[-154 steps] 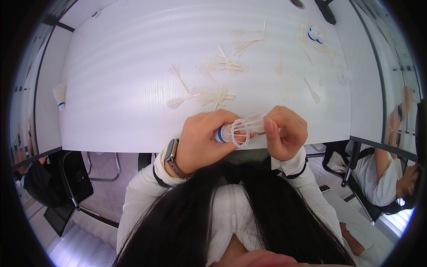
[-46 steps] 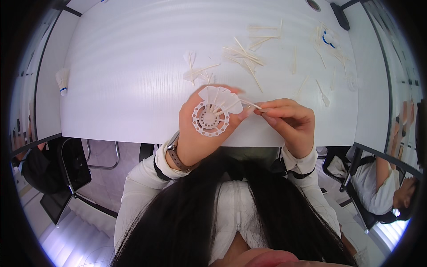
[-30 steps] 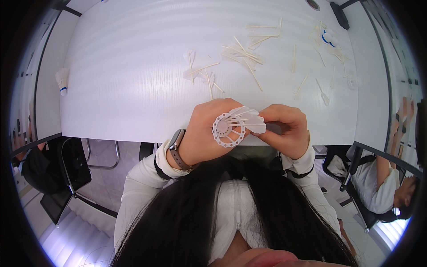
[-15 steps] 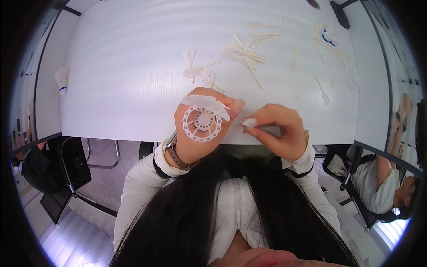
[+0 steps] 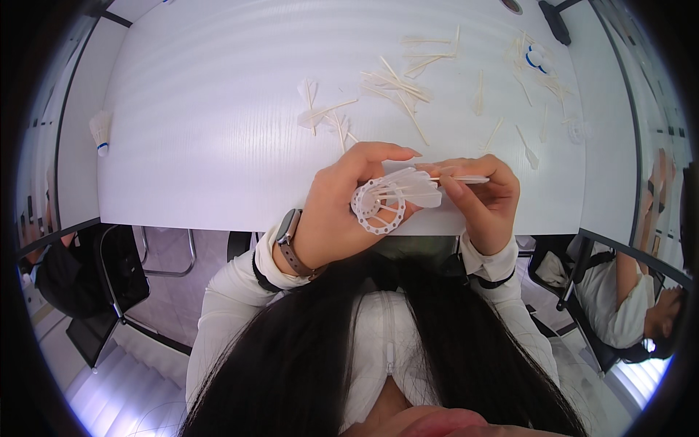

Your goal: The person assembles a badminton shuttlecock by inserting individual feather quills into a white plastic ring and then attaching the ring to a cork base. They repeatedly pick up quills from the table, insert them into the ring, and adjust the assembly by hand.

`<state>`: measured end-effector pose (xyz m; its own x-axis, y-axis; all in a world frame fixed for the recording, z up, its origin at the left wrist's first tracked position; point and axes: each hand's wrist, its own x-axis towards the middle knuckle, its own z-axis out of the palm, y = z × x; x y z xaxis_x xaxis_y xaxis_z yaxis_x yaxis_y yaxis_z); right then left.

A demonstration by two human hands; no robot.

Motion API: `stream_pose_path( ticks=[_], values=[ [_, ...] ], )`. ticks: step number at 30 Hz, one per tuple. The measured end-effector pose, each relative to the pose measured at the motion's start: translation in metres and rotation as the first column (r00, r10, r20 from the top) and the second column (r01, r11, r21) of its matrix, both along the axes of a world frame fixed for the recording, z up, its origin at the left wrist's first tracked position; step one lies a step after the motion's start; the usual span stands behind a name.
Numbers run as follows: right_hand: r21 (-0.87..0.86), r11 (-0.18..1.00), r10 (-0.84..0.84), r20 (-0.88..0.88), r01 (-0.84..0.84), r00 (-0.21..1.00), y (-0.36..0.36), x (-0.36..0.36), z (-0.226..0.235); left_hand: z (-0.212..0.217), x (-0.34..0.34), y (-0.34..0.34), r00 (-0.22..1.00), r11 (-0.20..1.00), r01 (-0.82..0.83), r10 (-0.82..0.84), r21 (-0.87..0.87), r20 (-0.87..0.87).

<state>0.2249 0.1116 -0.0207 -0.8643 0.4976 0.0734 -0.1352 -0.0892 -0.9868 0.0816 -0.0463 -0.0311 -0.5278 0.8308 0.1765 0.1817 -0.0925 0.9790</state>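
Note:
My left hand (image 5: 342,200) is closed around a white shuttlecock frame (image 5: 378,221), a ringed plastic skirt with a row of white feathers (image 5: 416,187) set along one side. The ring faces me and the feathers point to the right. In my right hand (image 5: 489,193) a single loose feather (image 5: 466,179) is pinched between thumb and fingers. Its stem end reaches the fitted feathers; whether it touches the frame I cannot tell.
Loose feathers (image 5: 400,91) lie scattered on the white table (image 5: 189,160), beyond my hands and to the right. A whole shuttlecock (image 5: 100,132) lies at the left edge. Blue-banded cork bases (image 5: 537,58) and a white ring part (image 5: 578,131) are at the right. Another person (image 5: 633,306) sits right.
The shuttlecock frame has tilted, so its feathers now point right instead of up. My right hand has moved right and turned the feather lengthwise toward the frame.

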Motion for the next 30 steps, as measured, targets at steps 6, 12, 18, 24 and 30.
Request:
stream_pose_path(
  ticks=[6, 12, 18, 24, 30],
  values=[
    [0.098, 0.995, 0.039, -0.016, -0.037, 0.999, 0.005, -0.0009, -0.0039, -0.0009, -0.0031, 0.002, 0.988, 0.999, 0.039, -0.033, 0.033, -0.15],
    [0.112, 0.993, 0.026, 0.047, -0.031, 0.999, 0.0039, -0.0004, -0.0017, -0.0026, -0.0036, 0.0018, 0.961, 1.0, 0.015, -0.007, 0.027, -0.275],
    [0.193, 0.979, -0.065, 0.023, 0.059, 0.998, 0.0041, 0.0008, -0.004, -0.0028, -0.0028, 0.0017, 0.957, 0.999, -0.008, 0.023, 0.05, -0.289],
    [0.018, 0.977, -0.21, -0.113, 0.213, 0.971, 0.0055, -0.0015, -0.0071, -0.0033, -0.0038, 0.0017, 0.948, 0.999, -0.009, 0.024, 0.049, -0.318],
    [0.143, 0.989, 0.037, -0.02, -0.034, 0.999, 0.0036, -0.0061, -0.0027, -0.0027, -0.0046, 0.002, 0.958, 0.999, 0.017, -0.004, 0.045, -0.286]
  ],
)
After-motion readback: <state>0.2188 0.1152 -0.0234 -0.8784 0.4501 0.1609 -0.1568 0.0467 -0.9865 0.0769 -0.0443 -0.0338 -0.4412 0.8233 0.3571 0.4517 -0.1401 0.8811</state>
